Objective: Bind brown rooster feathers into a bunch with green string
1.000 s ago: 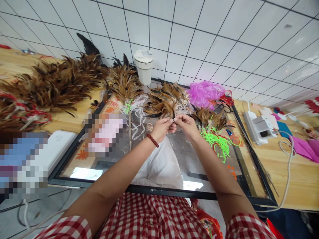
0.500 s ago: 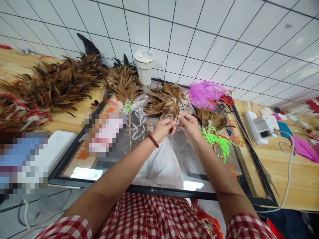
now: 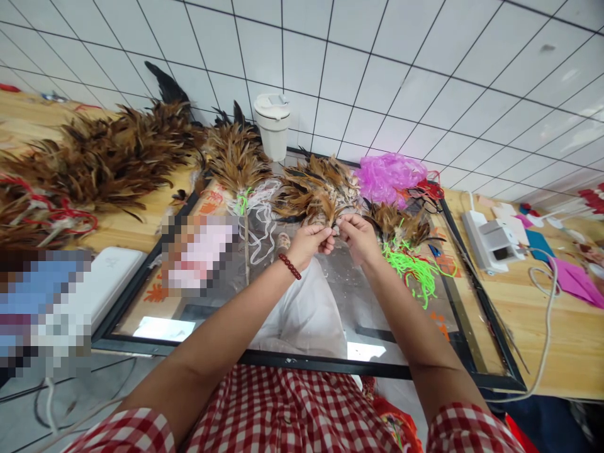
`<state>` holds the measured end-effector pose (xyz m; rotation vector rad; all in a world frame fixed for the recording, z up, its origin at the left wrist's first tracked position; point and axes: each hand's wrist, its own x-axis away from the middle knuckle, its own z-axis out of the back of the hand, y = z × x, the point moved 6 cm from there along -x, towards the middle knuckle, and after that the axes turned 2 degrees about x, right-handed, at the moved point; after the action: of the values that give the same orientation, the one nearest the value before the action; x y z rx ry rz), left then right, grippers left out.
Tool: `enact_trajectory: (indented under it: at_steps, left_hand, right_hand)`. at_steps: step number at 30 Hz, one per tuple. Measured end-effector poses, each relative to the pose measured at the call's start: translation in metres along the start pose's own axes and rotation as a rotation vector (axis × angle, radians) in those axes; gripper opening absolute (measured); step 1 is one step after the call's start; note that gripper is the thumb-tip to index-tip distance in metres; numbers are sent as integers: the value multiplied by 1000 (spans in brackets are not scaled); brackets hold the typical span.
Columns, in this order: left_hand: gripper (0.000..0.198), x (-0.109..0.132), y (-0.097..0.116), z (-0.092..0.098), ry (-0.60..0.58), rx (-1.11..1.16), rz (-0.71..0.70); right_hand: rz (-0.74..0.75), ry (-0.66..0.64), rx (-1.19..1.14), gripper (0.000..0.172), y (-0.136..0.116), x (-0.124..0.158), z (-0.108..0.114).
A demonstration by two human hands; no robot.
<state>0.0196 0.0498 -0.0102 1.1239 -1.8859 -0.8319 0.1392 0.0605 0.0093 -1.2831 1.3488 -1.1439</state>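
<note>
My left hand (image 3: 309, 244) and my right hand (image 3: 359, 238) meet over a glass-topped framed panel (image 3: 292, 362). Both pinch the quill ends of a small bunch of brown feathers (image 3: 325, 211), which fans away from me. A red bead bracelet sits on my left wrist. Just behind the bunch lies a loose heap of brown feathers (image 3: 314, 182). To the right of my right hand are more feathers tangled with neon green string (image 3: 413, 267). A feather duster on a stick (image 3: 238, 163) lies to the left of my hands.
A white lidded cup (image 3: 272, 126) stands by the tiled wall. Pink plastic netting (image 3: 387, 176) lies at the back right. Big feather piles with red cord (image 3: 89, 157) cover the left table. A white power strip (image 3: 486, 242), cable and coloured paper are at right.
Both hands have stayed at the same spot. The fingers have shifted slightly on the quill ends, and the bunch sits a little higher between them.
</note>
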Motion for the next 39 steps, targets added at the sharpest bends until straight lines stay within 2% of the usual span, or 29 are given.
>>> enact_trajectory:
  at_steps: [9, 14, 17, 21, 22, 26, 27, 30, 33, 36, 39]
  left_hand:
    - [13, -1, -1, 2, -23, 102, 93]
    - [7, -4, -1, 5, -14, 238, 88]
    - [7, -5, -2, 6, -29, 229, 82]
    - [11, -4, -2, 5, -41, 207, 51]
    - [13, -4, -1, 5, -33, 195, 37]
    - [18, -1, 0, 4, -4, 99, 23]
    - [19, -1, 0, 3, -10, 75, 27]
    - [17, 1, 0, 0, -33, 34, 40]
    - [16, 1, 0, 1, -19, 48, 60]
    - [15, 0, 1, 4, 34, 100, 67]
    - [14, 0, 1, 5, 60, 116, 85]
  right_hand:
    - [114, -88, 289, 27, -8, 3, -3]
    - [442, -178, 775, 66, -27, 12, -11]
    - [500, -127, 907, 65, -28, 13, -11]
    - [403, -29, 797, 68, -25, 7, -4]
    - [344, -55, 720, 65, -23, 6, -4]
    - [-2, -325, 306, 36, -8, 5, -12]
    - [-52, -331, 233, 33, -6, 5, -12]
    - [-82, -158, 122, 33, -4, 1, -4]
    - [-68, -1, 108, 35, -2, -2, 4]
    - [-27, 79, 135, 36, -6, -3, 9]
    - [3, 97, 150, 36, -9, -2, 9]
